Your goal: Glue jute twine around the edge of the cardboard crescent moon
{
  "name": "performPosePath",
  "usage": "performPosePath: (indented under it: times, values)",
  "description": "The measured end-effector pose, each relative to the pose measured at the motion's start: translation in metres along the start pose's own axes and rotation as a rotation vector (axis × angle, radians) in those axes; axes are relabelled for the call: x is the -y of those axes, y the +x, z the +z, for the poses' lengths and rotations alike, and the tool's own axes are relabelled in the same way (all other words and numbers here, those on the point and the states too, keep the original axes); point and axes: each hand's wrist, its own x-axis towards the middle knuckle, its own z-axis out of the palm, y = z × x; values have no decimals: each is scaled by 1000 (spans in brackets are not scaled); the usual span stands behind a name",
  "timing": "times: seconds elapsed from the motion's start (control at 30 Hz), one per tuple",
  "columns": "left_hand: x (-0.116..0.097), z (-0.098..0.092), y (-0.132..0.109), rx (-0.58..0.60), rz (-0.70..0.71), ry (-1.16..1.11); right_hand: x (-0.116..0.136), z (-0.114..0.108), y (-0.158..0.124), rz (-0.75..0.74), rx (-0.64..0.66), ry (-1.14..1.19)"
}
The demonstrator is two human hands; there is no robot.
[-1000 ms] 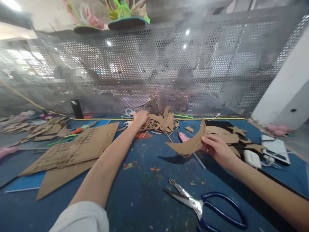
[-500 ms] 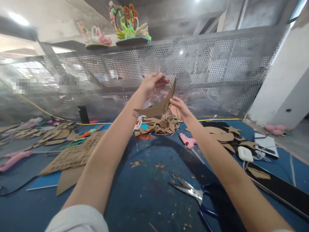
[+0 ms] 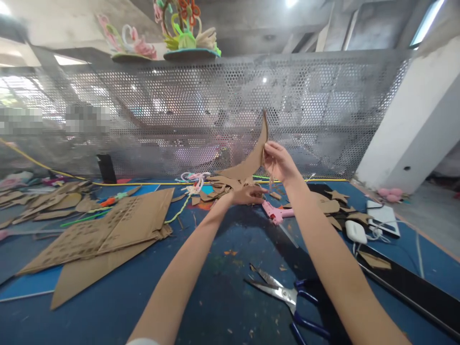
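Observation:
A crescent-shaped piece of brown cardboard (image 3: 247, 164) is raised over the far part of the table, one tip pointing up. My right hand (image 3: 280, 162) pinches its right edge between thumb and fingers, and thin tan strands (image 3: 272, 171) dangle below those fingers. Lower and to the left, my left hand (image 3: 246, 195) reaches in front of a pile of cardboard scraps (image 3: 219, 184), its fingers stretched out and apart. Close to those fingertips lies a pink glue gun (image 3: 276, 212). Scissors with blue handles (image 3: 287, 293) rest nearer to me, blades slightly apart.
Flat cardboard sheets (image 3: 118, 223) and more cut pieces (image 3: 53, 201) cover the left side. On the right are cardboard shapes (image 3: 323, 203), a white charger (image 3: 356, 232) with cables, and a black strip (image 3: 413, 282). A perforated metal screen (image 3: 230, 105) closes off the back.
My left hand has dropped from above the crescent to below it, near the scraps. The right hand still holds the crescent, now slightly farther right in view. The view has shifted a little.

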Motion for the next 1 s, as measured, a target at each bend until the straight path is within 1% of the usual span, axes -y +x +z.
performPosePath:
  times: [0.07,0.1,0.13,0.2,0.27,0.33,0.4,0.5,0.6,0.67,0.77,0.87,1.0]
  values:
    - [0,7,1,105,-21,67,22,3,-2,-49,1,9]
    - [1,9,1,132,-37,99,34,3,-4,-79,-9,15]
    - [2,9,1,127,-55,132,46,0,-7,-115,-27,20]
    - [3,8,-1,52,-96,199,66,-11,-16,-202,-82,14]
    - [3,5,-3,-74,-130,260,82,-26,-28,-241,-115,10]
    - [0,3,-6,-198,-135,306,90,-39,-41,-225,-123,-27]
    - [-5,3,-9,-269,-112,334,92,-48,-51,-186,-116,-80]
    - [-12,6,-11,-302,-134,339,88,-53,-53,-163,-101,-124]
    - [-18,6,-11,-341,-242,283,81,-55,-45,-166,-77,-144]
    - [-23,0,-11,-381,-291,201,72,-54,-41,-140,-38,-160]
    - [-35,-16,-13,-413,-310,3,49,-50,-38,-53,65,-199]
    - [-55,-31,-17,-407,-253,-269,18,-40,-38,28,189,-229]
    - [-87,-42,-26,-442,-44,-609,-18,-31,-38,77,329,-221]
